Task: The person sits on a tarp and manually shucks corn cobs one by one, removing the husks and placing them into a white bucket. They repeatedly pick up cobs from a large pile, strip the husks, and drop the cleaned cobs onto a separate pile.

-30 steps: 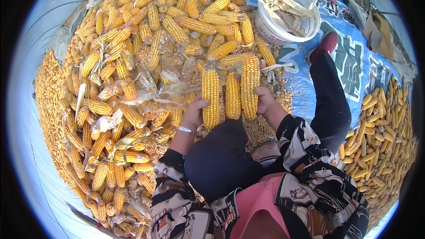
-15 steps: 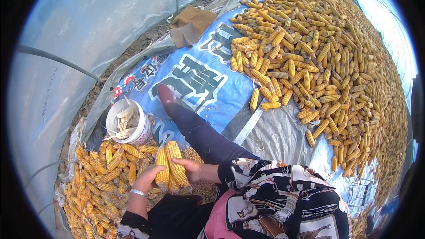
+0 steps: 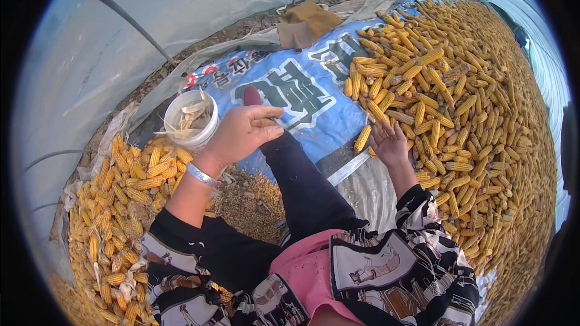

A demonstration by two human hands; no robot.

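My left hand (image 3: 244,133) is raised in front of a white bucket (image 3: 208,136), its fingers stretched forward and nothing in it. My right hand (image 3: 391,143) reaches to the near edge of a large heap of yellow corn cobs (image 3: 465,127), fingers spread and also without a cob. One corn cob (image 3: 362,138) lies just left of the right hand's fingers. Pale dry husks (image 3: 194,115) fill part of the bucket. Loose corn kernels (image 3: 248,202) cover the ground below my left wrist, by my outstretched leg (image 3: 305,184).
A second pile of corn cobs (image 3: 142,181) spreads at the left. A blue printed sheet (image 3: 332,115) lies under the large heap and my foot. Brown cloth (image 3: 314,19) sits at its far edge. Clear plastic sheeting (image 3: 199,0) on curved poles (image 3: 118,15) walls the left and back.
Two corn cobs that both hands held over the left pile are out of the hands. My hands have parted, the right moving to the large heap, the left rising forward. The view has shifted.
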